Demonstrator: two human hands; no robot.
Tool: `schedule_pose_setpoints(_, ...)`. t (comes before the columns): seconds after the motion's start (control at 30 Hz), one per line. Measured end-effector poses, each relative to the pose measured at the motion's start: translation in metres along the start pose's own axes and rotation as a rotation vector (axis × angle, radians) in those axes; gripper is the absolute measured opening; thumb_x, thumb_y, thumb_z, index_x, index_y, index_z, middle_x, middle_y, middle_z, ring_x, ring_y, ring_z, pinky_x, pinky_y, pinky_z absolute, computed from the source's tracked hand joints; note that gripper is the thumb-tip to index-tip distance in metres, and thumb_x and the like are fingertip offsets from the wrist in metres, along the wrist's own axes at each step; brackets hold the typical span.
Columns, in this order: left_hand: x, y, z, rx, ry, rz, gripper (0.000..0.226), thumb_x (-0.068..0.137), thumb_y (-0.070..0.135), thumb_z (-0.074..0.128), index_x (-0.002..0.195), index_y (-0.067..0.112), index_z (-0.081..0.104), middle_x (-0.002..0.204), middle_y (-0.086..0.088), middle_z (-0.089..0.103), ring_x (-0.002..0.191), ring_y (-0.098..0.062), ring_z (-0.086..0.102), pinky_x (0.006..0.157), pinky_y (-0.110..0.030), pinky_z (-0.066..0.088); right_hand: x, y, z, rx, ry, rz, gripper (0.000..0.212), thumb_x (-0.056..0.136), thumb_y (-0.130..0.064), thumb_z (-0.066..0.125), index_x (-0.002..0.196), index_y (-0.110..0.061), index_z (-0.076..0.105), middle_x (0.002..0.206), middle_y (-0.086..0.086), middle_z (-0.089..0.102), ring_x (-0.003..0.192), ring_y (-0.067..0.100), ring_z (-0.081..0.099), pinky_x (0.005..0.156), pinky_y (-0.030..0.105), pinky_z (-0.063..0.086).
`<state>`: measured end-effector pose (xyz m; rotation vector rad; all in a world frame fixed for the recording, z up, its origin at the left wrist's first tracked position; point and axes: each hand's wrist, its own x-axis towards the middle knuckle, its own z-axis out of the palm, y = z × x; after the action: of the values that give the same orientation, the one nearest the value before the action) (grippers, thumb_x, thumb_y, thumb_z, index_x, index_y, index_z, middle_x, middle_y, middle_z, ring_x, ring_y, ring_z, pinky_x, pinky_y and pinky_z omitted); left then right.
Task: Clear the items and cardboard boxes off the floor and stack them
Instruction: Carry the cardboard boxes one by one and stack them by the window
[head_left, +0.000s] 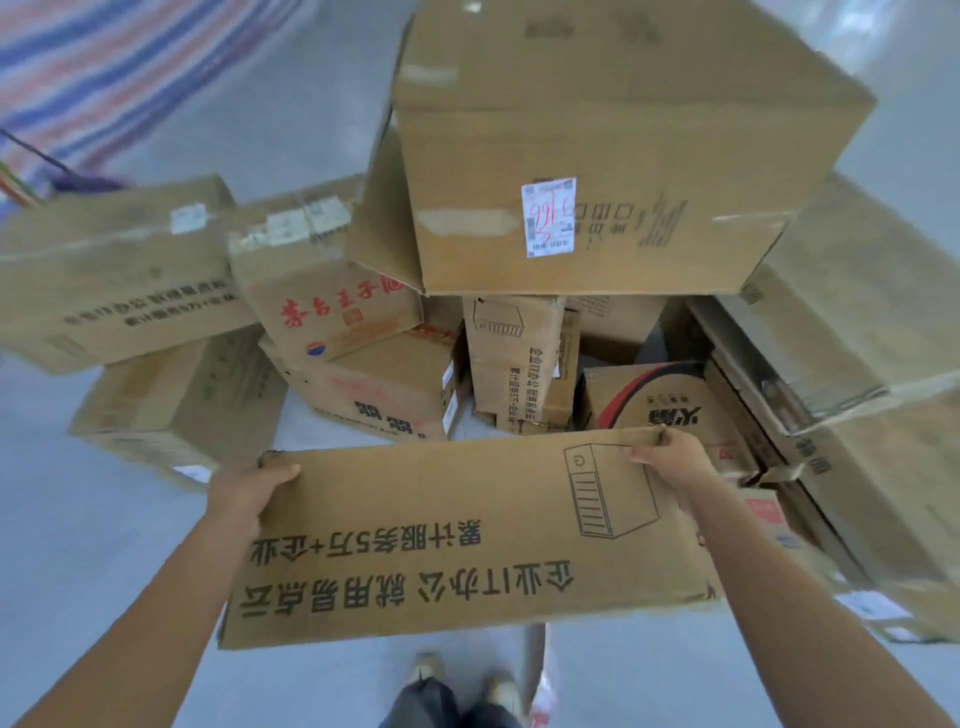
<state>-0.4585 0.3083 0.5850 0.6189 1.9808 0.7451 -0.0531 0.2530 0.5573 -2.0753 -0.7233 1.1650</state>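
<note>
I hold a long brown cardboard box with black printed characters and a computer-tower drawing, raised above the floor in front of me. My left hand grips its far left corner, thumb on top. My right hand grips its far right corner, fingers curled over the edge. Beyond it stands a pile of cardboard boxes; a large box with a white label sits on top in the middle. A box with red characters lies to the left.
More boxes lie at the left and right of the pile; a box with a red and black arc sits low between them. A striped mat lies far left. Grey floor surrounds my shoes.
</note>
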Motion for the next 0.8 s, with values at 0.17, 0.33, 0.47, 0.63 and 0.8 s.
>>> schedule_pose_setpoints(0.17,-0.046,0.066,0.013,-0.048,-0.215,0.176,0.024,0.081,-0.004,0.063,0.104,0.002,0.062,0.084,-0.015,0.063,0.072,-0.026,0.057,0.064,-0.032,0.046,-0.022,-0.045,-0.067,0.013,0.104,-0.102,0.030,0.085,-0.004,0.062,0.113,-0.002,0.054,0.087,0.005,0.060,0.083,0.020,0.056,0.077,0.036,0.046)
schedule_pose_setpoints(0.33,-0.086,0.119,0.036,-0.091,-0.274,0.368,0.052,0.086,-0.002,0.060,0.136,0.005,0.045,0.118,-0.011,0.055,0.096,-0.026,0.053,0.082,-0.035,0.041,-0.039,-0.073,-0.128,0.147,0.193,-0.113,0.030,0.077,0.000,0.070,0.105,0.002,0.059,0.095,0.018,0.064,0.075,0.027,0.062,0.063,0.034,0.051)
schedule_pose_setpoints(0.47,-0.097,0.170,0.068,-0.031,-0.342,0.525,0.030,0.088,0.001,0.057,0.117,0.010,0.054,0.111,-0.009,0.058,0.090,-0.026,0.052,0.078,-0.036,0.043,-0.053,-0.090,-0.168,0.204,0.323,-0.127,0.024,0.076,-0.002,0.072,0.097,0.003,0.061,0.083,0.014,0.064,0.075,0.029,0.060,0.074,0.039,0.052)
schedule_pose_setpoints(0.63,-0.103,0.222,0.133,0.235,-0.394,0.699,0.039,0.078,0.029,0.066,0.108,0.008,0.056,0.119,-0.013,0.056,0.112,-0.035,0.048,0.096,-0.043,0.042,-0.075,-0.093,-0.212,0.200,0.581,-0.090,0.027,0.074,-0.015,0.078,0.074,-0.003,0.054,0.078,0.014,0.059,0.072,0.026,0.056,0.064,0.032,0.046)
schedule_pose_setpoints(0.8,-0.139,0.243,0.208,0.345,-0.698,0.748,0.062,0.084,0.029,0.064,0.135,0.002,0.040,0.138,-0.018,0.042,0.127,-0.036,0.038,0.094,-0.035,0.037,-0.121,-0.067,-0.241,0.187,0.837,0.073,0.030,0.078,-0.020,0.074,0.078,-0.006,0.047,0.080,0.010,0.052,0.072,0.021,0.051,0.061,0.031,0.044)
